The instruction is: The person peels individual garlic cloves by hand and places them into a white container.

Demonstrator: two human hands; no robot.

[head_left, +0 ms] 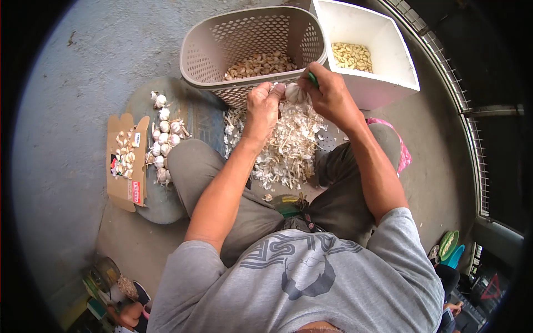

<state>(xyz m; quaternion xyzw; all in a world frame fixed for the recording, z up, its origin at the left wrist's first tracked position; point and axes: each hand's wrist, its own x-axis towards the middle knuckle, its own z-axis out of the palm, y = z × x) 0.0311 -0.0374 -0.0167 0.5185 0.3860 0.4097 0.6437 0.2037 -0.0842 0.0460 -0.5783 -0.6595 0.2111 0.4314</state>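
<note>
Grey shirt (311,261) fills the near foreground. Beyond, just off the near rim of the basket (222,85) and above heaped peel (286,144), hangs a garlic bulb (296,94). The left hand (264,108) pinches its side; the right hand (328,91) clasps a green handle (313,79), working end hidden. Splitting the bulb seems the step; the next move calls for steady, careful prying.

The perforated basket (196,62) looks like smooth, matt plastic; the white box (391,53), matt foam. The flapped carton (120,190) is matt cardboard, the held garlic bulb (295,94) papery (the loose skins (282,145) likewise), the T-shirt (369,275) soft-looking cloth.
</note>
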